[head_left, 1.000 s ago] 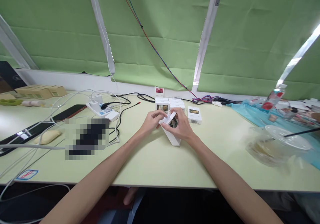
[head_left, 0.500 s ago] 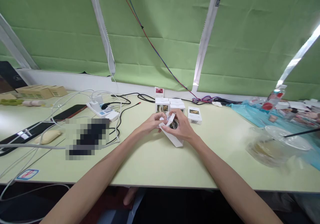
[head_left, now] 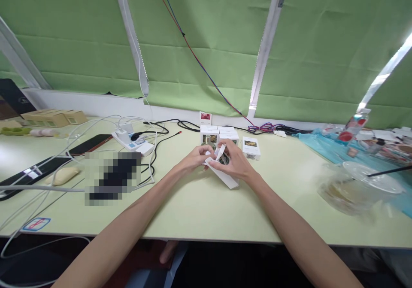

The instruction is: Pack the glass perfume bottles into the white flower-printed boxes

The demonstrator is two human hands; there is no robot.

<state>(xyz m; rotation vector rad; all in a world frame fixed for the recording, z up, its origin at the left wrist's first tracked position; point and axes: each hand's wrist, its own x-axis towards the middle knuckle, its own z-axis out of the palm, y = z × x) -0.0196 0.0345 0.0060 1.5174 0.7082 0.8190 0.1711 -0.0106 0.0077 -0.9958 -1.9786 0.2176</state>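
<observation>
A small white carton (head_left: 225,177) lies tilted in my hands above the pale green table (head_left: 199,210), its open end toward me and its flap up. My right hand (head_left: 236,163) wraps round the carton's body. Fingers of my left hand (head_left: 195,159) pinch at the flap by the open end. Something dark shows inside the opening; I cannot make it out. Just behind my hands stand several similar white boxes (head_left: 209,134), one of them (head_left: 250,147) set apart at the right.
A power strip (head_left: 130,143) with tangled white and black cables lies at the left, beside a dark phone (head_left: 86,144) and a blurred patch. Cardboard boxes (head_left: 53,117) sit far left. A clear lidded plastic bowl (head_left: 357,187) and blue bag clutter occupy the right.
The carton has tipped flatter and its lower end has swung to the right in my right hand. My left fingers stay at the flap.
</observation>
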